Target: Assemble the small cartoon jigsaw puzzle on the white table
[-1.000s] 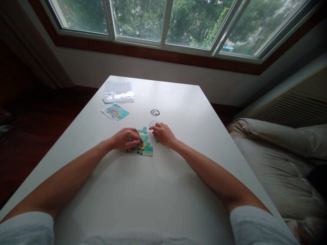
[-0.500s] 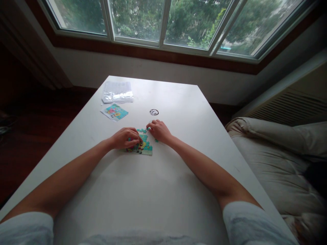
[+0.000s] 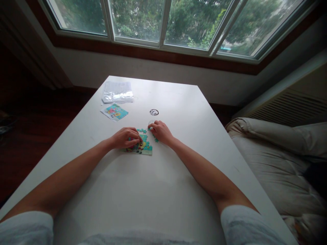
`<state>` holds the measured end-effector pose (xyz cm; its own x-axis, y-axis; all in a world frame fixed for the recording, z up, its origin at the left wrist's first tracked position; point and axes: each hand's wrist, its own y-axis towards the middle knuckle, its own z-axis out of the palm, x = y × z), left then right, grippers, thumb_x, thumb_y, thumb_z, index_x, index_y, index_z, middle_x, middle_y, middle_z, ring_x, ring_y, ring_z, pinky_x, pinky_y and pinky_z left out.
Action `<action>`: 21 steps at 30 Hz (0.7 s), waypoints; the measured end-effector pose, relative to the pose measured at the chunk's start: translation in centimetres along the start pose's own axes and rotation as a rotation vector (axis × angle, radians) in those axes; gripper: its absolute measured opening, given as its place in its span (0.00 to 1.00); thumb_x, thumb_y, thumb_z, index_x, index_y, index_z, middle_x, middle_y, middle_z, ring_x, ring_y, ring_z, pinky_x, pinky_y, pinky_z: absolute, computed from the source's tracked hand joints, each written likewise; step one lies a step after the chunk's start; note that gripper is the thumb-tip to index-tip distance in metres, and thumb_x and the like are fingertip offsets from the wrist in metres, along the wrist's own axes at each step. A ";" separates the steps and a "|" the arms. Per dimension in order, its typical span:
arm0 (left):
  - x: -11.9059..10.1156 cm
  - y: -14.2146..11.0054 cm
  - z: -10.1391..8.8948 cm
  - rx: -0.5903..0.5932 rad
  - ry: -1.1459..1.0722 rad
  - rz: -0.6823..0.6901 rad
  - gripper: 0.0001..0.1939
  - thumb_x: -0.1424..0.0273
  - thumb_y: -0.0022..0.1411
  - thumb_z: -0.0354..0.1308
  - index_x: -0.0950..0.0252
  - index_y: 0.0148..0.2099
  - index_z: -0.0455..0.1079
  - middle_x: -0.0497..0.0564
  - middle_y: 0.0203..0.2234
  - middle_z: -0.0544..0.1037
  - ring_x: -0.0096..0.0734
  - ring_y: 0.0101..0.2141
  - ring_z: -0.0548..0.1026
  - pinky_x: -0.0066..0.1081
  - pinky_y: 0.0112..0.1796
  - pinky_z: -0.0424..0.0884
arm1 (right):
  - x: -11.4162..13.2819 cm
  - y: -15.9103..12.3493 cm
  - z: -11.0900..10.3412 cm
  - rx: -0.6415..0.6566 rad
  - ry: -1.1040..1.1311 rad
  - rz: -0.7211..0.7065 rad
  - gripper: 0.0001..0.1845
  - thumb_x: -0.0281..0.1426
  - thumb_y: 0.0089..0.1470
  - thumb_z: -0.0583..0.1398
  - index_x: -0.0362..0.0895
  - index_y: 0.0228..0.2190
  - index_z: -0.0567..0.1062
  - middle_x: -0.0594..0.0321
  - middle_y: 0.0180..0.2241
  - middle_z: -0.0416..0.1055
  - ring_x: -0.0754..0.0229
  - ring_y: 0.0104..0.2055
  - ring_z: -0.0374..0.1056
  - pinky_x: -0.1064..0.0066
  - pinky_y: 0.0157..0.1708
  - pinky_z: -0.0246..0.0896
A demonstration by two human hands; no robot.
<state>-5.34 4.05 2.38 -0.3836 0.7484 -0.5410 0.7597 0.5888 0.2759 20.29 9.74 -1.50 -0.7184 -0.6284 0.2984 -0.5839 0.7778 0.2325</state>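
A partly assembled jigsaw puzzle with a teal background and cartoon figures lies on the white table. My left hand rests over its left part, fingers curled and thumb close to them, holding the puzzle and hiding some of it. Just beyond the puzzle's upper right corner is my right hand. Its fingertips are pinched together at a small teal puzzle piece, partly hidden. Loose teal pieces lie along the puzzle's far edge, and more loose pieces show beneath my right hand.
A picture card with the same colours lies at the far left, before a clear plastic bag with paper. A round black-rimmed mark or disc is beyond my right hand. A beige couch stands right of the table.
My right hand has shifted slightly to the right, and more of the loose pieces below it show. The left hand and the puzzle have stayed in place.
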 end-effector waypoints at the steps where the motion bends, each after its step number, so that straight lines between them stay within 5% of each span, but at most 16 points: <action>1: 0.0 0.0 0.0 -0.004 -0.001 0.002 0.12 0.67 0.70 0.57 0.60 0.42 0.83 0.51 0.37 0.85 0.33 0.42 0.79 0.29 0.47 0.74 | 0.0 0.0 0.0 -0.004 0.006 0.006 0.12 0.27 0.64 0.59 0.48 0.46 0.79 0.56 0.43 0.72 0.53 0.46 0.63 0.64 0.49 0.58; 11: -0.4 0.0 -0.1 0.003 0.093 0.007 0.11 0.69 0.69 0.56 0.59 0.42 0.82 0.49 0.37 0.85 0.33 0.41 0.79 0.30 0.48 0.72 | 0.0 -0.5 -0.5 -0.026 0.121 0.016 0.07 0.26 0.57 0.63 0.44 0.39 0.75 0.59 0.39 0.73 0.56 0.43 0.64 0.67 0.46 0.58; 16: -1.2 0.2 0.0 0.033 0.236 0.047 0.10 0.68 0.68 0.57 0.58 0.45 0.80 0.51 0.40 0.83 0.34 0.40 0.78 0.32 0.48 0.70 | -0.2 -0.8 -1.2 -0.026 0.402 0.081 0.03 0.26 0.54 0.61 0.43 0.33 0.74 0.65 0.32 0.74 0.63 0.34 0.66 0.71 0.38 0.58; 21: -1.2 0.1 0.1 0.107 0.370 0.106 0.13 0.64 0.67 0.60 0.52 0.53 0.77 0.52 0.46 0.78 0.36 0.42 0.75 0.34 0.48 0.68 | -0.5 -1.0 -2.3 0.043 0.642 0.070 0.10 0.32 0.55 0.63 0.44 0.40 0.76 0.66 0.32 0.76 0.64 0.33 0.68 0.72 0.38 0.61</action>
<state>-4.77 3.13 2.99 -0.4485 0.8742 -0.1860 0.8483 0.4819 0.2196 22.16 9.27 0.25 -0.3938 -0.4367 0.8088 -0.5679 0.8075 0.1594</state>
